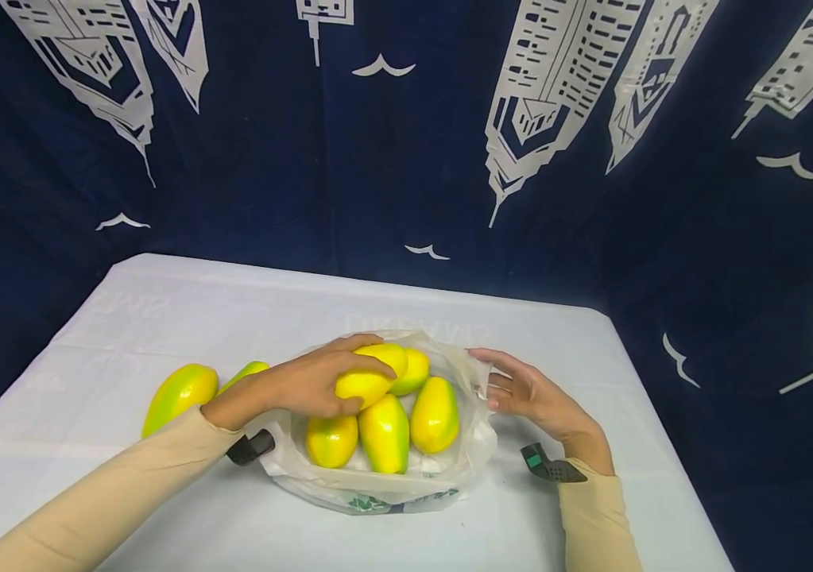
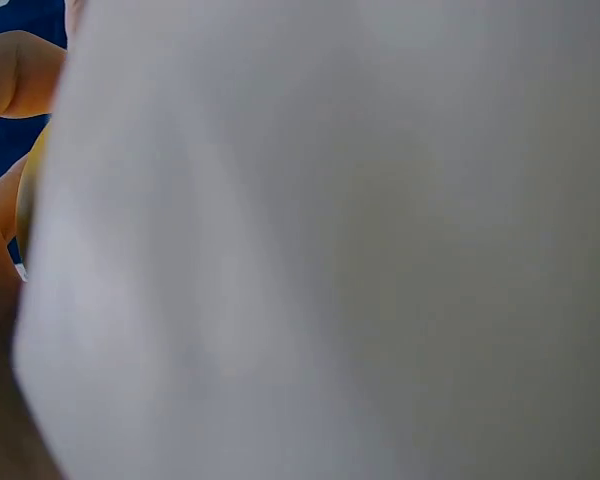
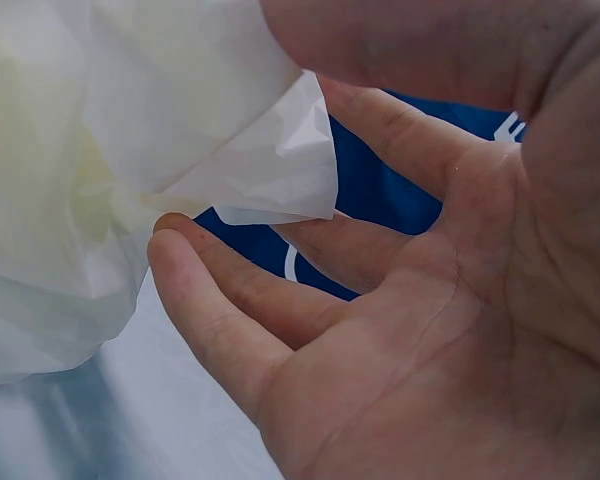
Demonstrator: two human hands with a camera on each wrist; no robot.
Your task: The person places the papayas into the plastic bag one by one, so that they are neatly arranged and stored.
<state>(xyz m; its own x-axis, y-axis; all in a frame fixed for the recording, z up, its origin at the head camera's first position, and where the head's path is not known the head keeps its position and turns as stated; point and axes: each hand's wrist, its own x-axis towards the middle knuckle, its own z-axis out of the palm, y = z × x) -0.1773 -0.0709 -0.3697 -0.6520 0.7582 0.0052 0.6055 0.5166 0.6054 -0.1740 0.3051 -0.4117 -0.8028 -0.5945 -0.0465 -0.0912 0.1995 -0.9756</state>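
A white plastic bag [image 1: 377, 496] lies with its mouth spread on the table, several yellow-green mangoes [image 1: 435, 417] inside it. My left hand [image 1: 320, 381] reaches over the bag's left rim and grips a mango [image 1: 366, 381] on top of the others. In the left wrist view a blurred white sheet, likely the bag [image 2: 310, 240], hides most of that hand and mango. At the bag's right rim, my right hand [image 1: 531, 397] holds the edge between thumb and fingers. The right wrist view shows the bag's edge [image 3: 280, 170] between the thumb and the fingers [image 3: 210, 320].
Left of the bag, a mango [image 1: 180, 397] lies on the white-covered table [image 1: 163, 318]. Another mango [image 1: 249, 370] beside it is partly hidden by the left forearm. A dark blue curtain with white building prints [image 1: 406, 159] hangs behind the table.
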